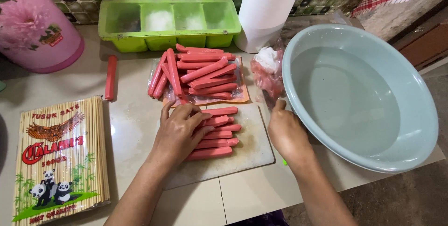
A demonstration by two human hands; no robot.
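While the left hand (179,130) lies flat, fingers spread, on a row of sausages (217,132) lying crosswise on the cutting board (252,149), the right hand (285,132), closed round something hidden, rests just beside their right ends

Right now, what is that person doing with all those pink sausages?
A person's left hand presses flat on a row of pink sausages lined up on a white cutting board. The right hand rests at the board's right edge and seems to grip something small and green; I cannot tell what. More sausages lie heaped on an open wrapper behind the board. A pale blue basin sits to the right, a pack of skewers to the left.
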